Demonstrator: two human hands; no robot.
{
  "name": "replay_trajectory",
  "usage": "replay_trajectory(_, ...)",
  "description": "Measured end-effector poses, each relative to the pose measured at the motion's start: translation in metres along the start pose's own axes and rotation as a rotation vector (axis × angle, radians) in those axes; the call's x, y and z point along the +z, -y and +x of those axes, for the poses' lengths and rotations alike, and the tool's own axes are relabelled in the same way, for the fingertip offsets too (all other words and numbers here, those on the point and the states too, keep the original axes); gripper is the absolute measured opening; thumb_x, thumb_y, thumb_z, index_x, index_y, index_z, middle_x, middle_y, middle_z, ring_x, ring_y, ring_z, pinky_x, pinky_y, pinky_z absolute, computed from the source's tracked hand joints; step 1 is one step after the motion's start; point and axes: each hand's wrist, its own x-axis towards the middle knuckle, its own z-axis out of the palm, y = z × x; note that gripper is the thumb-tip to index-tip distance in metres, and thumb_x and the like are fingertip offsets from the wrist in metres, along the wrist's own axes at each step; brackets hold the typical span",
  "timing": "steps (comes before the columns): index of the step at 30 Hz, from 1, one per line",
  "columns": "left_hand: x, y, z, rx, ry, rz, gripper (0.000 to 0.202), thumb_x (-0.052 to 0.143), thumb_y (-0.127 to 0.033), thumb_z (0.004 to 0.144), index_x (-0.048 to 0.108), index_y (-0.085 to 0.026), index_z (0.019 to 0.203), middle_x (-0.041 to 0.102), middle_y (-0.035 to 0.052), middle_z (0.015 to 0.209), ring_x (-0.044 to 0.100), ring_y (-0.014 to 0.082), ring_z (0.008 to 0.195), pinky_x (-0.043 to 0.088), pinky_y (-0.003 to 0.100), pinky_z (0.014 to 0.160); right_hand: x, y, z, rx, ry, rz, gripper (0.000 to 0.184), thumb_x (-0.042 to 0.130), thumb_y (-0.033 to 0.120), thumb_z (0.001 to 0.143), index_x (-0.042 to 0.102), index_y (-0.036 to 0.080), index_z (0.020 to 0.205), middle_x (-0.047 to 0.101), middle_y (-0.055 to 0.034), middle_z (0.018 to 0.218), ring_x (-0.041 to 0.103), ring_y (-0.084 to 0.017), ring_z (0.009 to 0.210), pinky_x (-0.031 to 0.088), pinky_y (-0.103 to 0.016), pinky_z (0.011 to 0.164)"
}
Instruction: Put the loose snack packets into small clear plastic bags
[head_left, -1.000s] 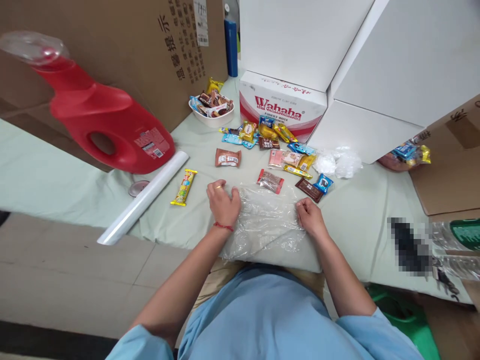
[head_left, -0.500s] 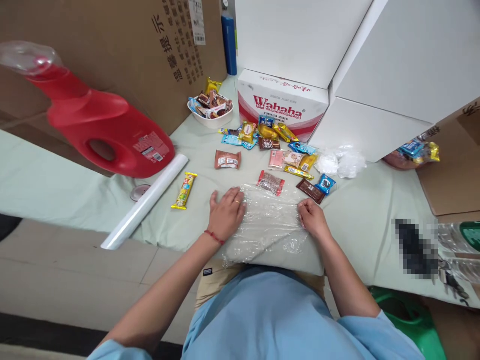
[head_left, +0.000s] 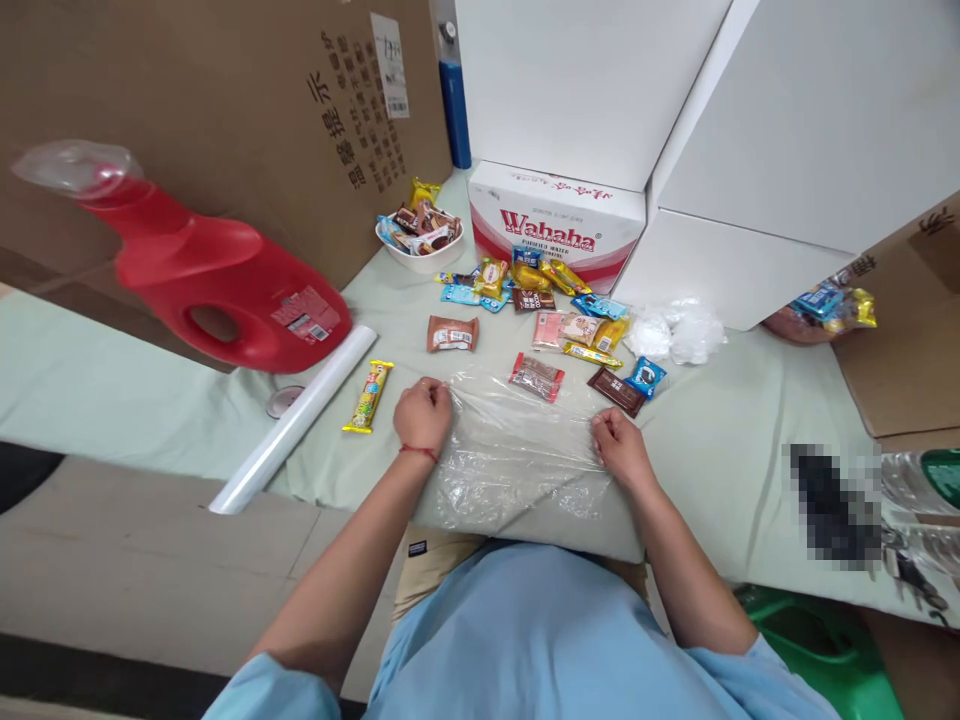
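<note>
A sheet of clear plastic wrap [head_left: 525, 450] lies stretched over the near edge of the cloth-covered table. My left hand [head_left: 424, 412] is closed on its left edge, fingers curled under. At the opposite edge, my right hand [head_left: 619, 440] pinches the film. Just beyond the wrap lies a red-edged clear snack packet [head_left: 537, 377]. A dark brown wrapped bar [head_left: 616, 391] and a blue packet [head_left: 646, 377] sit near my right hand. Left of my left hand is a yellow wrapped bar [head_left: 368, 397]. Behind them rests a brown snack packet [head_left: 452, 334].
A white roll [head_left: 292, 420] lies by a big red jug [head_left: 232, 290] at left. Several snacks sit in a white bowl [head_left: 421, 255] and before the Wahaha box [head_left: 555, 225]. Crumpled clear plastic [head_left: 675, 332] lies right of them. Bottles [head_left: 919, 480] stand at the far right.
My left hand has gone from lying flat with fingers spread on the film to closed on its edge, further left. The wrap is pulled wider and flatter. My right hand keeps its pinch.
</note>
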Motion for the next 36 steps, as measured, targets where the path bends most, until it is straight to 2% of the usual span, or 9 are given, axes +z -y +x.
replay_trajectory(3,-0.003,0.001,0.009,-0.015,-0.128,-0.053,0.023,0.051,-0.033,0.091,0.067,-0.020,0.101,0.070,0.0120,0.097,0.061,0.0295,0.101,0.048,0.043,0.092,0.001,-0.001,-0.002,-0.025,-0.026,-0.055,0.023,0.050,0.047,0.094,0.048,0.026,0.086,0.052,0.0075,0.054,0.050,-0.015,0.042,0.040,-0.026,0.047)
replay_trajectory(7,-0.005,-0.008,-0.017,0.224,-0.379,-0.063,0.030,0.051,-0.030,0.091,0.066,-0.016,0.114,0.065,0.0175,0.119,0.057,0.0315,0.121,0.041,0.049,0.107,0.005,-0.002,-0.004,-0.057,-0.073,-0.122,0.021,0.047,0.045,0.095,0.048,0.027,0.087,0.055,0.0056,0.058,0.053,-0.017,0.046,0.040,-0.027,0.050)
replay_trajectory(11,-0.002,-0.010,-0.049,0.631,-0.019,0.104,0.040,0.044,-0.035,0.100,0.063,-0.021,0.133,0.061,0.0160,0.145,0.051,0.0307,0.140,0.031,0.053,0.118,0.008,-0.001,-0.006,-0.095,-0.095,-0.160,0.019,0.045,0.043,0.094,0.050,0.026,0.087,0.055,0.0045,0.059,0.054,-0.018,0.050,0.039,-0.027,0.053)
replay_trajectory(15,0.003,0.004,-0.056,0.626,0.173,0.268,0.053,0.040,-0.041,0.102,0.046,-0.029,0.154,0.041,0.0124,0.165,0.040,0.0313,0.151,0.015,0.066,0.123,-0.005,-0.006,-0.011,-0.076,-0.014,-0.128,0.023,0.047,0.046,0.093,0.053,0.026,0.085,0.052,0.0057,0.054,0.051,-0.017,0.048,0.040,-0.028,0.054)
replay_trajectory(18,0.004,0.010,-0.055,0.590,0.193,0.298,0.055,0.039,-0.043,0.103,0.042,-0.032,0.157,0.032,0.0102,0.169,0.036,0.0302,0.153,0.011,0.068,0.124,-0.029,-0.010,-0.008,-0.015,0.076,-0.135,0.027,0.050,0.051,0.090,0.056,0.025,0.083,0.051,0.0061,0.051,0.049,-0.017,0.047,0.040,-0.028,0.054)
replay_trajectory(23,0.004,0.007,-0.058,0.587,0.184,0.269,0.055,0.042,-0.042,0.103,0.041,-0.034,0.158,0.030,0.0094,0.169,0.033,0.0306,0.155,0.006,0.071,0.124,-0.063,0.016,0.032,-0.155,-0.093,-0.482,0.028,0.050,0.047,0.091,0.064,0.023,0.087,0.068,-0.0036,0.075,0.063,-0.022,0.070,0.045,-0.031,0.066)
replay_trajectory(26,0.004,0.006,-0.059,0.592,0.191,0.243,0.056,0.043,-0.041,0.103,0.041,-0.034,0.158,0.030,0.0094,0.170,0.034,0.0309,0.155,0.006,0.072,0.124,-0.055,0.048,0.067,-0.260,-0.093,-0.790,0.028,0.051,0.039,0.095,0.068,0.021,0.108,0.073,-0.0118,0.105,0.068,-0.027,0.092,0.048,-0.034,0.075)
replay_trajectory(29,0.004,0.007,-0.060,0.586,0.182,0.214,0.056,0.045,-0.042,0.103,0.041,-0.035,0.158,0.031,0.0089,0.169,0.034,0.0315,0.155,0.007,0.070,0.125,-0.039,0.071,0.093,-0.257,-0.006,-1.114,0.042,0.057,0.037,0.095,0.062,0.019,0.132,0.065,-0.0191,0.132,0.069,-0.032,0.101,0.049,-0.037,0.075)
replay_trajectory(36,0.006,0.011,-0.060,0.582,0.174,0.130,0.055,0.040,-0.048,0.104,0.042,-0.033,0.157,0.030,0.0074,0.170,0.033,0.0295,0.155,0.006,0.068,0.127,-0.039,0.077,0.123,-0.162,0.113,-1.401,0.042,0.055,0.038,0.098,0.065,0.021,0.134,0.072,-0.0175,0.116,0.071,-0.031,0.101,0.047,-0.034,0.072)
